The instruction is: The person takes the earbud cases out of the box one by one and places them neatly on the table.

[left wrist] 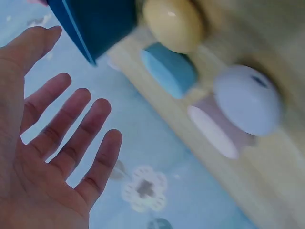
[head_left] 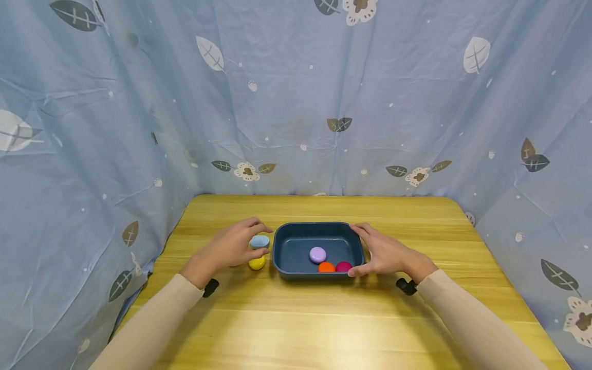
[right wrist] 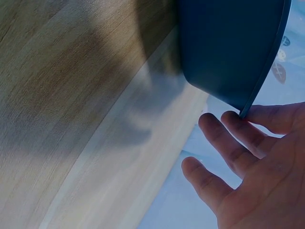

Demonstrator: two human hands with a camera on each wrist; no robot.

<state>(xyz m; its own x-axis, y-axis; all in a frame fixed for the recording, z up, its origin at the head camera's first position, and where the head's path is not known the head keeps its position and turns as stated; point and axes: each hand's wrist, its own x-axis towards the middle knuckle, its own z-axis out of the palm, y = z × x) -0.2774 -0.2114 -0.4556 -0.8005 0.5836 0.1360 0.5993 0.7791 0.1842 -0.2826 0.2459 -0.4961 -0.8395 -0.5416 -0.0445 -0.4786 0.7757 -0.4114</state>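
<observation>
A dark blue rectangular box [head_left: 282,268] stands on the table. Inside lie a lilac rounded piece [head_left: 317,255], an orange one [head_left: 326,267] and a magenta one [head_left: 344,267], the latter two partly behind the front wall. My right hand [head_left: 386,252] grips the box's right end, thumb on the front rim and fingers around the far corner. Off the left end hovers my left hand [head_left: 231,246], fingers spread, holding nothing. Close to it are a light blue piece [head_left: 260,242] and a yellow rounded one [head_left: 257,262]. The left wrist view also shows a pale grey rounded piece [left wrist: 249,100] and a pinkish-white one [left wrist: 217,126].
The wooden table [head_left: 296,329] has rounded far corners. A blue patterned curtain [head_left: 296,103] hangs behind it and along both sides. Black straps with small mounts are on both wrists.
</observation>
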